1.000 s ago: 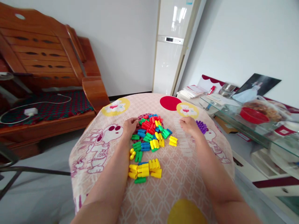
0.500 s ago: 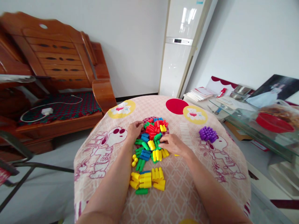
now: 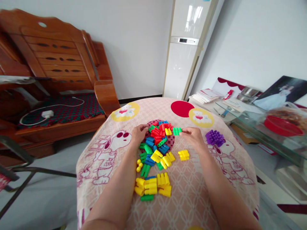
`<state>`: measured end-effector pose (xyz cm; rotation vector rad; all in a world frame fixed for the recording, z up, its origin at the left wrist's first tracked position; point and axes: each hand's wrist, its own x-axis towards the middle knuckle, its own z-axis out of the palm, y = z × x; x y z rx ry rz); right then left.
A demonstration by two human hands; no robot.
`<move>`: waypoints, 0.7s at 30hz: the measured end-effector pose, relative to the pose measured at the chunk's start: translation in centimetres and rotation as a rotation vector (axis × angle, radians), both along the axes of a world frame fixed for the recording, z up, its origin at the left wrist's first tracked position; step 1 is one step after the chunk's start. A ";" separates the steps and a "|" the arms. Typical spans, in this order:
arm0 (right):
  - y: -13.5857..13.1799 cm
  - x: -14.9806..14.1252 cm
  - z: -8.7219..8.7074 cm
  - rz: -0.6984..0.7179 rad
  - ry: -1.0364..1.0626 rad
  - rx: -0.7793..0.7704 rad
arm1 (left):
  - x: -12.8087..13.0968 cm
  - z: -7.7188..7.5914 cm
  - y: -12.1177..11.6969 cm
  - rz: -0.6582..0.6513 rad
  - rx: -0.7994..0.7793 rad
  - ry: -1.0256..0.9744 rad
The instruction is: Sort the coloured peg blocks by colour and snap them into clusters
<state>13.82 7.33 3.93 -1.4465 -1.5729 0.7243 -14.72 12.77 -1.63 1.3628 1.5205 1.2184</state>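
A pile of bullet-shaped plastic building blocks (image 3: 157, 131) in red, blue, green and yellow lies mid-table. Between the fingertips of my right hand (image 3: 193, 135) is a green building block (image 3: 177, 131), just right of the pile. My left hand (image 3: 139, 134) rests at the pile's left edge, its fingers loosely bent and partly apart, with no block visible in them. Closer to me lies a group of yellow blocks (image 3: 150, 186) with some green and blue. One yellow block (image 3: 183, 155) sits apart, below my right hand. Purple blocks (image 3: 214, 137) stand bunched at the right.
A patterned cloth (image 3: 192, 198) covers the round table. A wooden bench (image 3: 57, 60) with a white charger (image 3: 47, 114) stands at the left. Behind is a tall white air conditioner (image 3: 181, 64). A glass-topped table (image 3: 261, 127) at the right holds papers and a red basin (image 3: 283, 125).
My right hand has moved up and right, out of the pile, with a green block in its fingers. Blocks in the pile's middle have shifted. My left hand stays nearly in place.
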 end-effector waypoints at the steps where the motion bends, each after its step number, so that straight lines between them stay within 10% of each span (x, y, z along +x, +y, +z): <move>1: 0.6 1.0 -0.5 -0.110 0.004 0.008 | 0.0 0.0 0.0 -0.007 -0.002 0.017; 7: 3.2 4.4 -3.5 -0.526 -0.198 0.069 | -0.1 0.4 -0.2 -0.106 0.002 0.227; 21: 1.9 3.3 -2.9 -0.567 -0.644 -0.142 | 0.4 1.5 -0.9 -0.126 0.046 0.274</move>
